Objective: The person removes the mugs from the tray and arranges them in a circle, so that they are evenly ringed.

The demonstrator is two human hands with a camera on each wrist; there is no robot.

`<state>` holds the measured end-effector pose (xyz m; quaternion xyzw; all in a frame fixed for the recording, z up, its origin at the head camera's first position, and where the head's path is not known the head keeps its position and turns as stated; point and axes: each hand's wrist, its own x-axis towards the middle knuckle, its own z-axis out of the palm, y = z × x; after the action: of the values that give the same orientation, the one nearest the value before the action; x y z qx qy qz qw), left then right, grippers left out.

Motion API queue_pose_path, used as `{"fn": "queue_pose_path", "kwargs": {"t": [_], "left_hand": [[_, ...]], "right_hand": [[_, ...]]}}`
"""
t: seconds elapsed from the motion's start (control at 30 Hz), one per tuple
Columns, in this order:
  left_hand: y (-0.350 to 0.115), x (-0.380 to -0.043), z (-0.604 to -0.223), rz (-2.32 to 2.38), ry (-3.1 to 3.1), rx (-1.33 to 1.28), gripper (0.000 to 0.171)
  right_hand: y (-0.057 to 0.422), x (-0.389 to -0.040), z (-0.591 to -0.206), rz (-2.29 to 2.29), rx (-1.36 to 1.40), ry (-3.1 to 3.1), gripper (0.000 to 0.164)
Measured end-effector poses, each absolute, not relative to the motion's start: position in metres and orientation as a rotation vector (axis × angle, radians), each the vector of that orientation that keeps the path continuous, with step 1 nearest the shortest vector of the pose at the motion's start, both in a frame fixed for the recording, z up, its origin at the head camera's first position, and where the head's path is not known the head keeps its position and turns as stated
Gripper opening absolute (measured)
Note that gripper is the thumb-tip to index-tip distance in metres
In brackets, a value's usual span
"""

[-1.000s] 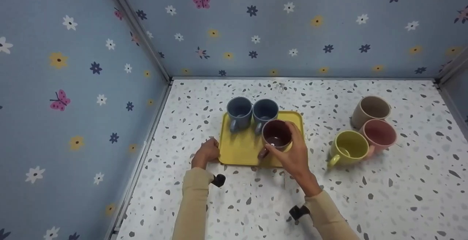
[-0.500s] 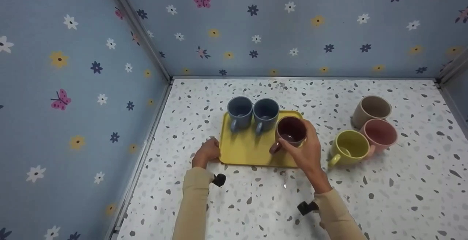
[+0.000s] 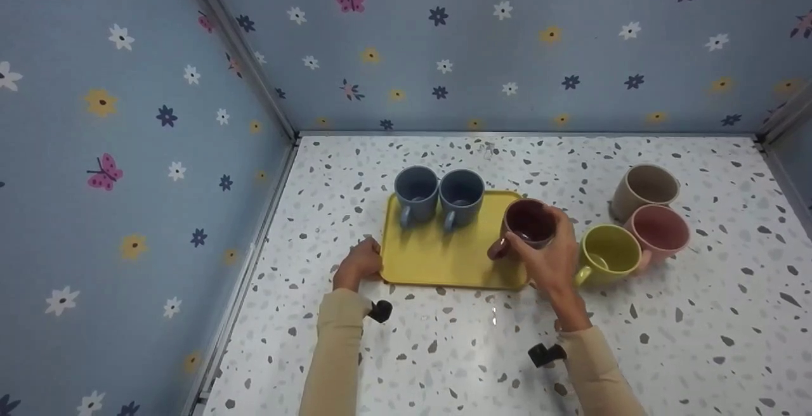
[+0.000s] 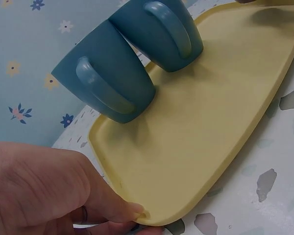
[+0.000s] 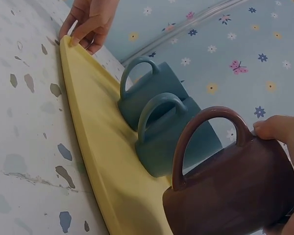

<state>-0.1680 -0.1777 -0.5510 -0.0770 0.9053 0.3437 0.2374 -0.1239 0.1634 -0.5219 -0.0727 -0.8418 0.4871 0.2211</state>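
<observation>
My right hand (image 3: pixel 555 257) grips a dark maroon mug (image 3: pixel 530 222) by its body, thumb on the near side and fingers on the far right. The mug is over the right end of a yellow tray (image 3: pixel 438 260), and in the right wrist view its handle (image 5: pixel 206 117) points away from my palm. Thumb on top, my left hand (image 4: pixel 44 191) pinches the tray's near left corner. Two blue-grey mugs, a left one (image 3: pixel 415 194) and a right one (image 3: pixel 462 195), stand side by side at the tray's back left, handles toward me.
Right of the tray, a yellow-green mug (image 3: pixel 609 254), a pink mug (image 3: pixel 658 232) and a beige mug (image 3: pixel 644 191) stand close together. The speckled white table (image 3: pixel 444 352) meets a flowered blue wall (image 3: pixel 507 42) at the back and another at the left.
My right hand has carried the maroon mug to the right, from beside the blue-grey mugs to the tray's right end. My left hand keeps its place on the tray corner.
</observation>
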Motion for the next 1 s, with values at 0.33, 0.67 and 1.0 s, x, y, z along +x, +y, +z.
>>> {"fn": "queue_pose_path", "kwargs": {"t": [0.33, 0.67, 1.0], "left_hand": [[-0.177, -0.168, -0.551, 0.944, 2.473, -0.224, 0.018], [-0.177, -0.168, -0.551, 0.937, 2.473, -0.233, 0.018], [-0.178, -0.168, -0.55, 0.96, 2.465, -0.223, 0.019]], "right_hand": [[0.177, -0.128, -0.518, 1.313, -0.32, -2.357, 0.074], [0.186, -0.134, -0.516, 1.203, -0.367, -2.452, 0.073], [0.194, -0.144, -0.51, 1.079, -0.345, -2.613, 0.075]]}}
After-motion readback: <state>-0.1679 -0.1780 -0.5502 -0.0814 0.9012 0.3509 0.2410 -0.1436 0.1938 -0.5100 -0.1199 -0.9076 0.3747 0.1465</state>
